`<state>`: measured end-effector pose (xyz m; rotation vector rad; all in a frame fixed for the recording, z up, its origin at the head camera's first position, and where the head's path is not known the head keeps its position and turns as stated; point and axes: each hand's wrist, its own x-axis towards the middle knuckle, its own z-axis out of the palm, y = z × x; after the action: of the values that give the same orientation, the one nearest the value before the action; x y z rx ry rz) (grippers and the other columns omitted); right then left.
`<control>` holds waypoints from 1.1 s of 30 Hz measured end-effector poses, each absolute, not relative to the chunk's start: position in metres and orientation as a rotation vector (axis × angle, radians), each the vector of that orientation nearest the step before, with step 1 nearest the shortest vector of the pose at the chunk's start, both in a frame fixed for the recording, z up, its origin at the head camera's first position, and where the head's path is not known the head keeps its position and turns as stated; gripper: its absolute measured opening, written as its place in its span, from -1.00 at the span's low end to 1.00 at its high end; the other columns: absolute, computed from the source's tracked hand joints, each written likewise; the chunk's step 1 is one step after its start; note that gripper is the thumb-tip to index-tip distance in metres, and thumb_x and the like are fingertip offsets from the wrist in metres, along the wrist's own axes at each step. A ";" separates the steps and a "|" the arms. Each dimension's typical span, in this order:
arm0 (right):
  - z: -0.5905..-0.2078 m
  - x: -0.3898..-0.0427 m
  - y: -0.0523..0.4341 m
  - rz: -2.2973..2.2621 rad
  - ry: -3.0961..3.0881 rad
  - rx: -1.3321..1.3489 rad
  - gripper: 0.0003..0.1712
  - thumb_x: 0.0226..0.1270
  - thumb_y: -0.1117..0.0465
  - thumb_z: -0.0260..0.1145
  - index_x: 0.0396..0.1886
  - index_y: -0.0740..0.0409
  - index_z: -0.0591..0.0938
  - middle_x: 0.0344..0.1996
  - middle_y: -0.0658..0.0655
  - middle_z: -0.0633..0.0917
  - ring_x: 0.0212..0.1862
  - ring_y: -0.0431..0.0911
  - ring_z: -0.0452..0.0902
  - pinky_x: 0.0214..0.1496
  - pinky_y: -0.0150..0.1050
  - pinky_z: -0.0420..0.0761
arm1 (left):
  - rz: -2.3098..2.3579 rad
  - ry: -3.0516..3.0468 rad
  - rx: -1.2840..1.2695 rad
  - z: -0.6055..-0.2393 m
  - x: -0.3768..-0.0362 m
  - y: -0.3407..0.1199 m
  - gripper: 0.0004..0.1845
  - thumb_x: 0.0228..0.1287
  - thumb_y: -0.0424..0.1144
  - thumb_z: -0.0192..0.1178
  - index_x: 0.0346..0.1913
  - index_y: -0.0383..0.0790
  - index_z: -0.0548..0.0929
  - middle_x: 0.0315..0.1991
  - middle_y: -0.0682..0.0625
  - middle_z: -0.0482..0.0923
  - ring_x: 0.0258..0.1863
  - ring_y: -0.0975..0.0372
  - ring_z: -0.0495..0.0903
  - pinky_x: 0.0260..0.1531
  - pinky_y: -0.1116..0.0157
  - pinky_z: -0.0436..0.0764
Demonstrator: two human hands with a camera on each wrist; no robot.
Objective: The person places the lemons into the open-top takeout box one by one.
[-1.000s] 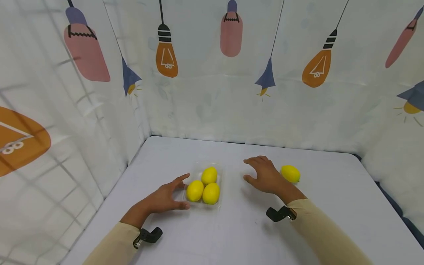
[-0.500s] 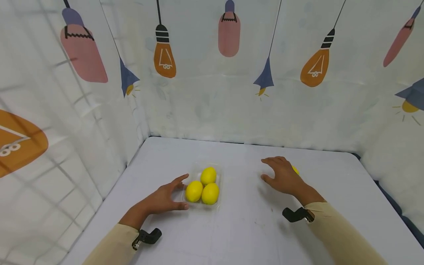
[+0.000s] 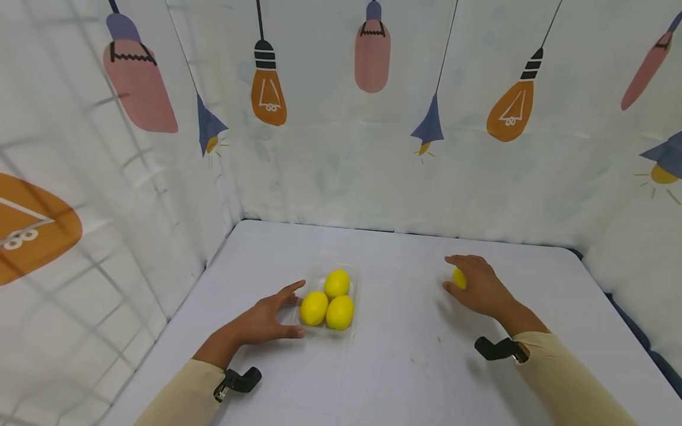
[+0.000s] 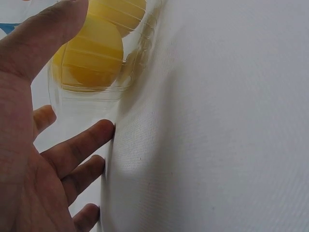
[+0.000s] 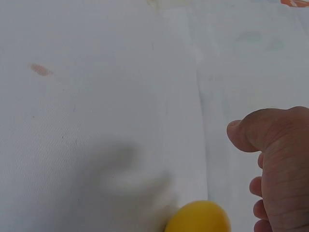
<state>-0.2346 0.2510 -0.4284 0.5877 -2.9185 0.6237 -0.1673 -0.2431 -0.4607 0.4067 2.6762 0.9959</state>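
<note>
Three lemons (image 3: 327, 300) are sitting in a clear tray (image 3: 352, 278); the left hand (image 3: 262, 320), fingers spread, is touching it. The right hand (image 3: 479, 288) is cupping a loose lemon (image 3: 459, 277), not yet clasped.

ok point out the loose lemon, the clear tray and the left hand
loose lemon (image 3: 457, 277), head view, the yellow side showing under the right hand's fingers
clear tray (image 3: 354, 274), head view, its far right rim
left hand (image 3: 259, 320), head view, the back of the hand

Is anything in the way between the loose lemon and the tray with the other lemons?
Nothing visible: only bare table lies between the loose lemon under the right hand and the clear tray.
</note>
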 end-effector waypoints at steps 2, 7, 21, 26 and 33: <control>-0.430 -0.235 0.256 0.621 -2.921 0.580 -0.32 0.37 0.13 0.41 0.42 0.26 0.47 0.33 0.36 0.50 0.37 0.35 0.24 0.39 0.35 0.18 | 0.992 2.677 0.414 -0.460 -0.167 -0.243 0.13 0.06 0.25 0.51 0.63 0.28 0.07 0.34 -0.04 0.50 0.47 -0.10 0.26 0.38 -0.32 0.16; -0.433 -0.234 0.269 0.631 -2.917 0.561 -0.32 0.34 0.19 0.41 0.40 0.32 0.46 0.33 0.42 0.49 0.35 0.38 0.27 0.36 0.36 0.21 | 0.999 2.671 0.424 -0.459 -0.167 -0.243 0.12 0.08 0.23 0.51 0.63 0.27 0.07 0.34 -0.06 0.50 0.47 -0.14 0.24 0.36 -0.35 0.14; -0.438 -0.232 0.283 0.669 -3.009 0.476 -0.29 0.34 0.26 0.35 0.45 0.38 0.40 0.35 0.48 0.44 0.33 0.42 0.30 0.33 0.40 0.27 | 1.001 2.676 0.416 -0.459 -0.167 -0.241 0.14 0.06 0.24 0.52 0.64 0.23 0.09 0.35 -0.04 0.50 0.48 -0.11 0.24 0.38 -0.33 0.14; -0.441 -0.233 0.287 0.594 -3.019 0.460 -0.25 0.26 0.28 0.36 0.44 0.36 0.41 0.30 0.47 0.47 0.31 0.43 0.30 0.32 0.43 0.25 | 1.000 2.679 0.414 -0.460 -0.167 -0.241 0.14 0.05 0.24 0.53 0.63 0.24 0.09 0.34 -0.03 0.51 0.48 -0.10 0.25 0.38 -0.33 0.14; -0.444 -0.234 0.290 0.572 -3.031 0.425 -0.20 0.22 0.21 0.47 0.44 0.35 0.43 0.25 0.51 0.47 0.27 0.46 0.30 0.27 0.44 0.32 | 0.994 2.678 0.424 -0.460 -0.168 -0.242 0.14 0.07 0.26 0.51 0.64 0.22 0.07 0.35 -0.05 0.50 0.48 -0.12 0.25 0.37 -0.33 0.14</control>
<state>-0.2340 0.2897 -0.4444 0.4252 -3.0309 0.5718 -0.1679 -0.2424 -0.4599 0.4241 2.6783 0.9939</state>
